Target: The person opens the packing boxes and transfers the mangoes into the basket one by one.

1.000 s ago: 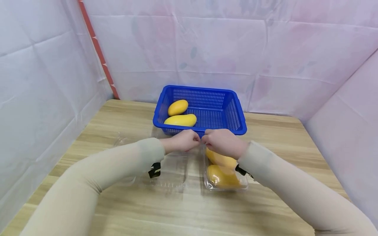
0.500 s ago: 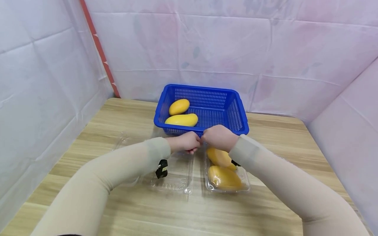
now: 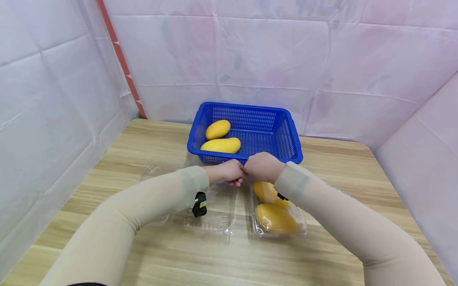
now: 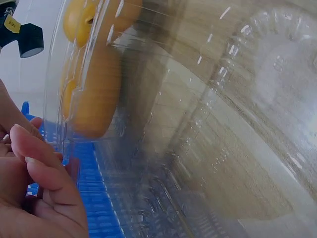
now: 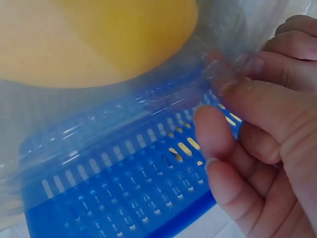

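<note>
A clear plastic clamshell box (image 3: 255, 222) holding yellow mangoes (image 3: 276, 219) lies on the table, right of centre. At its far left corner my two hands meet. My left hand (image 3: 233, 172), fingers curled, pinches the plastic edge there. Beside it my right hand (image 3: 264, 167) pinches the same corner between thumb and fingers; the exact contact is partly hidden in the head view. The right wrist view shows the right thumb (image 5: 267, 106) against the clear rim, with a large mango (image 5: 129, 39) behind the plastic.
A blue basket (image 3: 247, 106) stands just beyond my hands, with two mangoes (image 3: 221, 145) at its left. Another clear plastic container (image 3: 211, 222) lies under my left forearm, partly hidden. Fabric walls (image 3: 257, 59) enclose the table (image 3: 200, 262) at the back and sides.
My hands have stayed together at the box's corner, the right one closing in and turning slightly. The view has shifted slightly, and the clear container shows more from under my left arm.
</note>
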{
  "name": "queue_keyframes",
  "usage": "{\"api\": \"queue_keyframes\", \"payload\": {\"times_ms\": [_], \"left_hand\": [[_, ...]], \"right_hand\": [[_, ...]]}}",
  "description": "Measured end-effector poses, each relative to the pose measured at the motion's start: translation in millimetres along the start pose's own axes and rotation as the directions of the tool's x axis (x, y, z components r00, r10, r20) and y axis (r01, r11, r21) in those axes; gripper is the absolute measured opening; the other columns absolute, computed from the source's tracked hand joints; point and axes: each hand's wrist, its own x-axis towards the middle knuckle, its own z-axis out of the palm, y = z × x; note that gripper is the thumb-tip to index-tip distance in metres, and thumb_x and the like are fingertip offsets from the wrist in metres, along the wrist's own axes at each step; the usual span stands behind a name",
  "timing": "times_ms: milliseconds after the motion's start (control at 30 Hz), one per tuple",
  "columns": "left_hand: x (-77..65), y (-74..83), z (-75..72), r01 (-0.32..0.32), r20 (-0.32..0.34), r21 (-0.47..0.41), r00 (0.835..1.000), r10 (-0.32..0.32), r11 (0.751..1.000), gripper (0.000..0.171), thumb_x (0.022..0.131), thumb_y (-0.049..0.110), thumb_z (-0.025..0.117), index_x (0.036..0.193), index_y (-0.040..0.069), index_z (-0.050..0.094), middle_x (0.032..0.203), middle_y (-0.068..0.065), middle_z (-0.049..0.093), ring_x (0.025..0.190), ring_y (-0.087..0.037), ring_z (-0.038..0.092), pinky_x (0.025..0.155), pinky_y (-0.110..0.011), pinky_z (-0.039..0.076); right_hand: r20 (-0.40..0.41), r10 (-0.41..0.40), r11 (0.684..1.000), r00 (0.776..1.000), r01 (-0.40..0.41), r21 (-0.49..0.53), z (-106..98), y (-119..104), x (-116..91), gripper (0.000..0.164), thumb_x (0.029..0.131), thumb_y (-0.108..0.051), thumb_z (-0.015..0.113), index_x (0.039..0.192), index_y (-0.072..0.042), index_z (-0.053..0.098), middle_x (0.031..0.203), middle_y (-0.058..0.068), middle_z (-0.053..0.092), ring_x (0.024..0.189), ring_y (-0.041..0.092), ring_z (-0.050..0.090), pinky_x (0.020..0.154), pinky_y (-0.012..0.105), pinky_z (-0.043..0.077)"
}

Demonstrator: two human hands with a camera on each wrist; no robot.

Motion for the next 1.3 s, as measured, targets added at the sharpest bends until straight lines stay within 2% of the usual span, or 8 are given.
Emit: {"api": "queue_keyframes", "payload": {"times_ms": [200, 367, 467, 633, 767, 1000, 1167, 1300], "left_hand": [[1.8, -1.9, -0.3, -0.004, 0.013, -0.006, 1.000, 0.004, 1.000, 0.029, 0.093, 0.016, 0.056, 0.066, 0.005, 0.054, 0.051, -0.001, 0.048, 0.043, -0.009, 0.046, 0.040, -0.020, 0.037], [4.0, -4.3, 0.8, -0.042, 0.092, -0.008, 0.995, 0.043, 0.999, 0.022, 0.094, 0.012, 0.055, 0.074, 0.003, 0.056, 0.053, -0.001, 0.050, 0.043, -0.009, 0.048, 0.040, -0.020, 0.037], [6.2, -8.8, 1.2, -0.069, 0.129, -0.049, 0.989, 0.075, 0.996, 0.014, 0.094, 0.009, 0.054, 0.083, 0.001, 0.059, 0.054, -0.002, 0.051, 0.044, -0.008, 0.049, 0.040, -0.019, 0.036], [6.5, -12.9, -1.3, -0.069, 0.149, -0.127, 0.985, 0.087, 0.990, 0.014, 0.094, 0.008, 0.053, 0.094, -0.003, 0.061, 0.054, -0.002, 0.051, 0.044, -0.008, 0.048, 0.040, -0.019, 0.035], [5.0, -12.6, -3.4, -0.054, 0.149, -0.154, 0.986, 0.077, 0.987, 0.013, 0.095, 0.011, 0.053, 0.089, 0.002, 0.060, 0.056, -0.002, 0.052, 0.045, -0.008, 0.049, 0.041, -0.018, 0.036], [7.4, -15.6, -3.6, -0.041, 0.136, -0.196, 0.988, 0.069, 0.980, 0.015, 0.094, 0.013, 0.055, 0.082, 0.006, 0.059, 0.056, -0.001, 0.051, 0.046, -0.007, 0.048, 0.042, -0.018, 0.036], [6.2, -11.9, -1.6, -0.033, 0.128, -0.176, 0.990, 0.056, 0.984, 0.024, 0.095, 0.013, 0.052, 0.073, 0.005, 0.056, 0.056, -0.001, 0.052, 0.045, -0.007, 0.047, 0.041, -0.018, 0.035], [4.7, -6.9, 1.4, -0.035, 0.108, -0.141, 0.993, 0.051, 0.989, 0.029, 0.095, 0.013, 0.051, 0.067, 0.006, 0.055, 0.055, -0.001, 0.052, 0.043, -0.008, 0.048, 0.040, -0.018, 0.034]], "right_hand": [[0.007, -0.014, 0.995, 1.000, 0.014, 0.096, 0, 2, 2, 0.020, 0.087, -0.003, 0.061, 0.071, -0.014, 0.057, 0.057, -0.004, 0.045, 0.051, 0.014, 0.041, 0.050, 0.025, 0.036], [0.031, -0.042, 0.992, 0.999, 0.038, 0.122, 0, 4, 0, 0.018, 0.088, -0.004, 0.061, 0.072, -0.014, 0.060, 0.058, -0.005, 0.047, 0.053, 0.012, 0.041, 0.052, 0.024, 0.038], [0.002, -0.074, 0.986, 0.997, 0.073, 0.148, 1, 6, -3, 0.017, 0.088, -0.005, 0.061, 0.073, -0.014, 0.063, 0.058, -0.006, 0.047, 0.053, 0.012, 0.041, 0.052, 0.024, 0.040], [-0.071, -0.109, 0.970, 0.992, 0.121, 0.210, 3, 10, -8, 0.018, 0.084, -0.003, 0.063, 0.072, -0.016, 0.065, 0.058, -0.009, 0.045, 0.054, 0.010, 0.040, 0.053, 0.024, 0.038], [-0.108, -0.121, 0.968, 0.987, 0.142, 0.208, 3, 12, -9, 0.018, 0.082, -0.002, 0.064, 0.072, -0.017, 0.066, 0.060, -0.009, 0.050, 0.054, 0.009, 0.041, 0.053, 0.025, 0.042], [-0.106, -0.113, 0.973, 0.988, 0.132, 0.191, 6, 16, -7, 0.017, 0.084, -0.003, 0.065, 0.076, -0.018, 0.067, 0.066, -0.009, 0.058, 0.056, 0.008, 0.046, 0.057, 0.024, 0.046], [-0.107, -0.118, 0.971, 0.987, 0.137, 0.198, 6, 16, -7, 0.016, 0.084, -0.005, 0.065, 0.076, -0.018, 0.067, 0.067, -0.009, 0.059, 0.057, 0.009, 0.046, 0.058, 0.025, 0.046], [-0.087, -0.114, 0.970, 0.990, 0.129, 0.204, 5, 16, -6, 0.015, 0.086, -0.005, 0.063, 0.075, -0.017, 0.064, 0.063, -0.008, 0.053, 0.055, 0.010, 0.043, 0.056, 0.025, 0.043]]}}
